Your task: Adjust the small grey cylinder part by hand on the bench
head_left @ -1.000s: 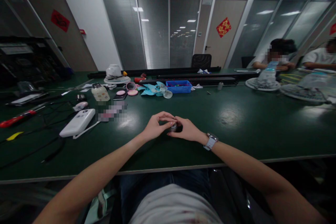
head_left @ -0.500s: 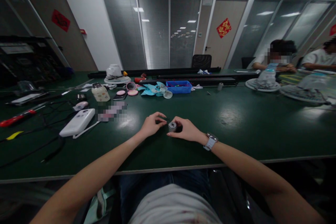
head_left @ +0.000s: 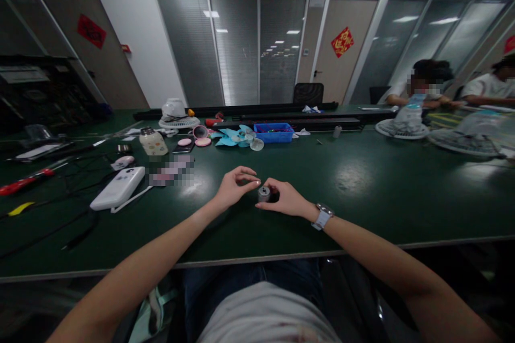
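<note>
A small grey metal cylinder [head_left: 263, 194] stands upright on the green table, with dark openings in its top face. My right hand [head_left: 284, 197], a watch at its wrist, curls round the cylinder from the right, thumb in front and fingers behind. Just left of the cylinder's top is my left hand [head_left: 236, 186]. Its thumb and forefinger come together in a pinch close to the rim. Whatever lies between those fingertips, if anything, is too small to make out.
Left on the table [head_left: 306, 230] are a white power bank [head_left: 120, 187], cables, a bottle [head_left: 153, 142] and a red-handled tool [head_left: 28, 182]. Blue fan blades [head_left: 231, 137] and a blue basket [head_left: 273, 134] lie ahead. Another cylinder [head_left: 337, 132] stands farther right, before fan parts [head_left: 402, 128] and people.
My left hand has shifted slightly right and up toward the cylinder, and its thumb and forefinger have drawn together. The right hand and the cylinder have stayed in place.
</note>
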Demonstrator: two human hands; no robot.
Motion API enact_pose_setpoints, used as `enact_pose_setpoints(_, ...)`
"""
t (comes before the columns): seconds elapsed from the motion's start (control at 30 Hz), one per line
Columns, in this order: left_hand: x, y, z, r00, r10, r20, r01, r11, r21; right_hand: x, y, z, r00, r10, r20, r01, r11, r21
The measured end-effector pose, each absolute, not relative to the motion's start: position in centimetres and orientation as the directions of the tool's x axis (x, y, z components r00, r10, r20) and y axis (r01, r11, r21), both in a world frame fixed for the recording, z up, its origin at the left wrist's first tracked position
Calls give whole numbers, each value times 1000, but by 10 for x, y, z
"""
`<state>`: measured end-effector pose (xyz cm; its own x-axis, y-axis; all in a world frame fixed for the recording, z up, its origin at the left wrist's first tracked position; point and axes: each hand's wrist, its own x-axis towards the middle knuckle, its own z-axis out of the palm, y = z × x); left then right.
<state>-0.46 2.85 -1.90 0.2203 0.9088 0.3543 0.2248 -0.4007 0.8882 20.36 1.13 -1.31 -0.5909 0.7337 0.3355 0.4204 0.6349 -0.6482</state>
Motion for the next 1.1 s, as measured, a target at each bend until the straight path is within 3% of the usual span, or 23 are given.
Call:
enact_pose_setpoints(0.2,3,18,-18,300,899,320,86,-359,929,204,14,-16,-578,739,347,450,643,-619)
enact_pose_setpoints(0.47,8,15,-17,276,910,310,6,-324,946,204,14,-16,-580,736,349,457,649,-608)
enact_pose_setpoints(1.1,8,13,-14,383,876,294,32,-331,943,204,13,-16,-589,728,351,428,650,-628)
